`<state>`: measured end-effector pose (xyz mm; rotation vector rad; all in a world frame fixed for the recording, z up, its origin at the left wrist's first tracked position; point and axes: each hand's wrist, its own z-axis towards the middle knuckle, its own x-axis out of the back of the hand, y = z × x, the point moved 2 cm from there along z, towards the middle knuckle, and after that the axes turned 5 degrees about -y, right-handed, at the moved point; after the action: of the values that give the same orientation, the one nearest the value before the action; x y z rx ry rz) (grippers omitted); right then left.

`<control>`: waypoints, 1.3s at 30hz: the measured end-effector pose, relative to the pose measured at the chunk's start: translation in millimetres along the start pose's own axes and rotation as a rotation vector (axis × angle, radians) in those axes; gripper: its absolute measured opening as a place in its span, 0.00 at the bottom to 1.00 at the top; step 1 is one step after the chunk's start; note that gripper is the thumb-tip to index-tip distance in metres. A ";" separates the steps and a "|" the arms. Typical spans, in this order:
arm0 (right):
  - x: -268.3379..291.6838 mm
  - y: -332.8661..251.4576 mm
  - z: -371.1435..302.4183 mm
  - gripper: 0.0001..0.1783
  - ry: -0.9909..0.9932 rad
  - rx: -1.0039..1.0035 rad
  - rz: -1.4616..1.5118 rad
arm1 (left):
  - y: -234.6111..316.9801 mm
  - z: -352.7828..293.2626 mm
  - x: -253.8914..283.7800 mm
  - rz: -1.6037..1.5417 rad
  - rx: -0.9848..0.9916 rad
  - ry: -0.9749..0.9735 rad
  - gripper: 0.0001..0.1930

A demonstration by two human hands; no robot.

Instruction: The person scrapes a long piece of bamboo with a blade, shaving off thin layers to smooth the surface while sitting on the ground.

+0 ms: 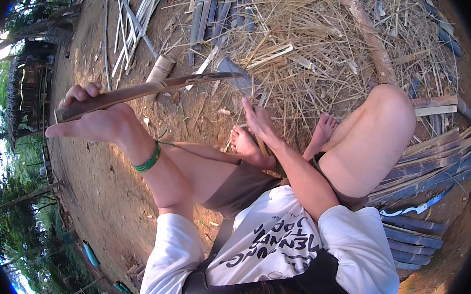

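Observation:
My left hand, palm up on the left, is wrapped round the thick end of a long brown strip of split bamboo. Its thumb sticks out to the left. The strip slants up to the right and narrows toward its far end, which overlaps a grey, flat piece. Below that piece, my right hand is closed with the thumb pointing up; what it grips, if anything, is hard to make out. My bare feet rest on the ground beneath it.
Straw-like shavings cover the ground ahead, with a log across them. A short bamboo section stands beyond the strip. Pale strips lie far left. At right are stacked split bamboo pieces and a white-handled tool.

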<state>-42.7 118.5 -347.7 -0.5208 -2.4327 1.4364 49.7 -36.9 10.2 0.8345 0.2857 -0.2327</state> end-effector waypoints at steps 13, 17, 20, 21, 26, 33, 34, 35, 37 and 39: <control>-18.8 -77.2 -47.7 0.41 -0.073 0.349 0.103 | 5.3 -18.8 -19.9 0.306 -0.247 0.057 0.36; -7.2 35.0 2.1 0.42 -0.066 -0.219 0.038 | 1.6 -13.2 -19.2 0.238 -0.206 0.063 0.36; -3.4 55.5 13.9 0.44 -0.031 -0.317 0.054 | -6.8 -5.9 -21.6 0.138 -0.183 0.021 0.36; -3.1 57.6 13.1 0.44 -0.031 -0.325 0.069 | -10.6 -3.0 -19.4 0.115 -0.188 -0.014 0.36; 0.3 -14.7 -2.0 0.47 -0.044 0.137 -0.052 | -5.1 -5.7 -10.6 0.150 -0.161 -0.011 0.37; -5.1 34.6 6.6 0.48 0.005 -0.007 -0.004 | -9.5 -7.5 -13.4 0.177 -0.152 0.066 0.38; -5.7 24.6 2.1 0.48 -0.027 -0.042 -0.010 | -11.3 -9.6 -13.9 0.190 -0.146 0.098 0.38; -9.1 15.0 -1.5 0.48 -0.059 -0.078 -0.015 | -12.3 -8.7 -13.3 0.186 -0.159 0.076 0.38; -18.0 4.7 -8.3 0.48 -0.044 0.046 -0.005 | -5.2 -4.3 -7.9 0.194 -0.194 0.043 0.38; -13.4 -5.6 -10.8 0.48 -0.043 0.143 -0.079 | -3.2 -8.2 -9.5 0.227 -0.187 0.065 0.38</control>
<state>-27.2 118.6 -338.3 -0.3610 -2.3322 1.5881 38.5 -31.9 5.9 0.6830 0.2664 0.0331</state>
